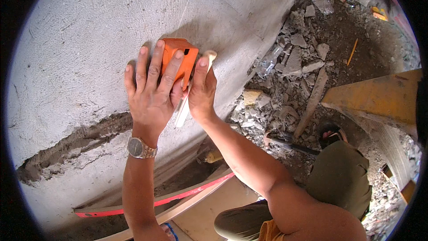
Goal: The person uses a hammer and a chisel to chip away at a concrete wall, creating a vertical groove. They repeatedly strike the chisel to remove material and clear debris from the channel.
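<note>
Now the orange box [190, 64] sits against the gray wall [89, 40], under the left hand [153, 93], its grip spread wide. The right hand [203, 94] grips a white stick [182, 115] near that wall. The box looks light and stiff, best held by its sides.

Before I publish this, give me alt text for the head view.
The left hand is spread over an orange box against a rough gray wall while the right hand holds a pale strip beside it. Rubble and a hammer lie to the right.
</note>
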Demonstrator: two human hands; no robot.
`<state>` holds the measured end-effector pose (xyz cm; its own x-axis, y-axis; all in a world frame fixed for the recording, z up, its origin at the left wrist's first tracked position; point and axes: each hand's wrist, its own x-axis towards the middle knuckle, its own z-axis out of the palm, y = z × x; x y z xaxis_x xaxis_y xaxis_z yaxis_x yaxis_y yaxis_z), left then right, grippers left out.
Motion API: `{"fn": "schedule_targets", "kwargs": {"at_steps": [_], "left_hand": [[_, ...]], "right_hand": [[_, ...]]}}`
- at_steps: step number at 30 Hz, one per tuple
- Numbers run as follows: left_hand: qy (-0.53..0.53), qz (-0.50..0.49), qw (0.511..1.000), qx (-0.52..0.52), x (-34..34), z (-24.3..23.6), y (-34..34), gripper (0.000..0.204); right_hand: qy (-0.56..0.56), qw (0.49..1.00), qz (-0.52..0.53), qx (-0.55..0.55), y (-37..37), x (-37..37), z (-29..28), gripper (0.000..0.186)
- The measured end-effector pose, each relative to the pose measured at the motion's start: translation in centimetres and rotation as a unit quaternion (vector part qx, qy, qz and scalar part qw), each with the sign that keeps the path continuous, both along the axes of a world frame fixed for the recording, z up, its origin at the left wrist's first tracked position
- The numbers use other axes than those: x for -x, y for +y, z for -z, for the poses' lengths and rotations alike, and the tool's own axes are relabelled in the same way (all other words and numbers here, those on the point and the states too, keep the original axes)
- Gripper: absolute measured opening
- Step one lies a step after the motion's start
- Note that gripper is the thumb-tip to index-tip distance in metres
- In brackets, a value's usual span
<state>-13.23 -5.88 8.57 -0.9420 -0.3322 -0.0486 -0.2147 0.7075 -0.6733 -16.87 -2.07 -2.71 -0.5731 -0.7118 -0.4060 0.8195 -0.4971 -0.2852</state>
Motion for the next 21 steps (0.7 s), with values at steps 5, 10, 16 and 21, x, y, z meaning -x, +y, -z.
{"fn": "schedule_targets", "kwargs": {"at_steps": [5, 10, 16, 21], "left_hand": [[0.018, -0.008, 1.0, -0.002, 0.3, 0.3, 0.1, 0.055], [0.021, -0.013, 0.999, -0.024, 0.1, 0.0, 0.1, 0.06], [0.024, -0.028, 0.998, -0.042, -0.7, 0.0, 0.1, 0.063], [0.011, -0.034, 0.999, -0.021, 0.4, -0.3, 0.3, 0.058]], "right_hand": [[-0.028, 0.998, -0.06, -0.007, 1.5, -3.4, -0.5, 0.065], [-0.075, 0.982, -0.172, 0.015, 3.6, -6.4, 0.2, 0.057], [-0.04, 0.996, -0.076, -0.013, 2.1, -1.4, 1.1, 0.056], [-0.028, 0.997, -0.068, 0.021, 0.6, 2.3, 1.3, 0.06]]}}
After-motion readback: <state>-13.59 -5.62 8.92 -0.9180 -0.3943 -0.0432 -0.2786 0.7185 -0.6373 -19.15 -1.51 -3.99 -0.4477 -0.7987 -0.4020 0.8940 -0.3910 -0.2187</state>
